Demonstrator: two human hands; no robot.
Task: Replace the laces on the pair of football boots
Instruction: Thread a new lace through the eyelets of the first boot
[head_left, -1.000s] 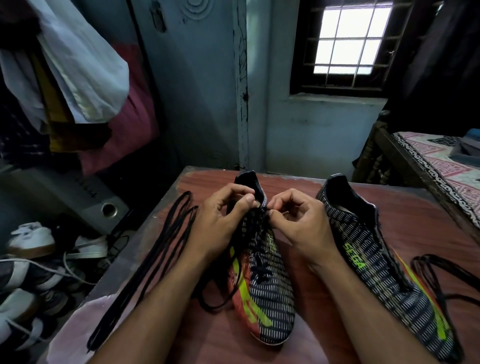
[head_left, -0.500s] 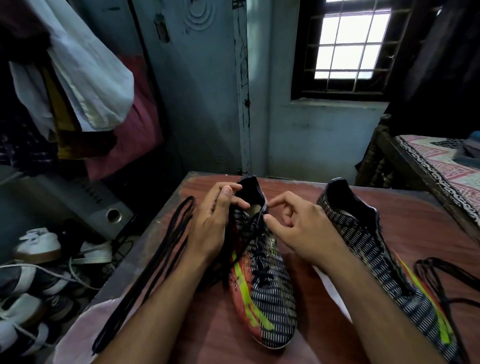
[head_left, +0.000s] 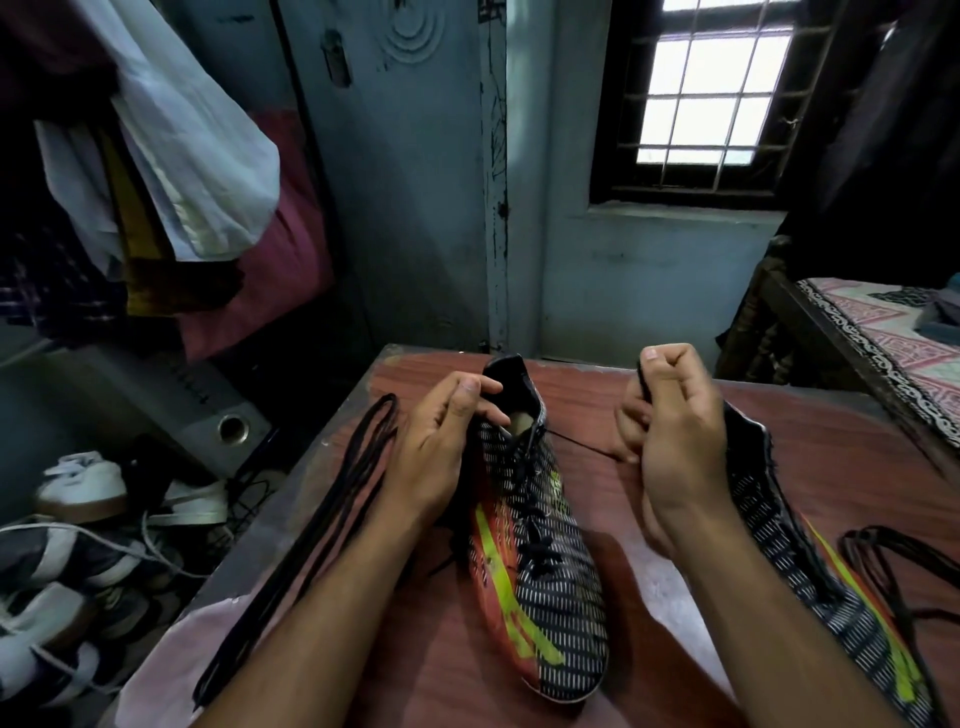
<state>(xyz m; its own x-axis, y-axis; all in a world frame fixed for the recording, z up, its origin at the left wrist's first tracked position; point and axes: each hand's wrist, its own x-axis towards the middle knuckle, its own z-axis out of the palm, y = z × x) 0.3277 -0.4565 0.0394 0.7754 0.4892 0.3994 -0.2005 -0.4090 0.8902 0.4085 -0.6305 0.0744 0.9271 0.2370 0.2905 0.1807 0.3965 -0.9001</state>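
Football boots: I see the laced boot (head_left: 540, 561) lying at the centre of the wooden table (head_left: 857, 467), toe toward me. My left hand (head_left: 441, 441) grips its heel collar between curled fingers and thumb. My right hand (head_left: 670, 421), raised just right of this boot, pinches a black lace end (head_left: 643, 383); a thin strand of lace runs taut from that hand to the boot's top eyelets. The second boot (head_left: 810, 582) lies right of the laced boot, partly behind my right forearm. Loose black laces (head_left: 291, 545) lie left of the laced boot; another bundle of laces (head_left: 904, 566) lies at the far right.
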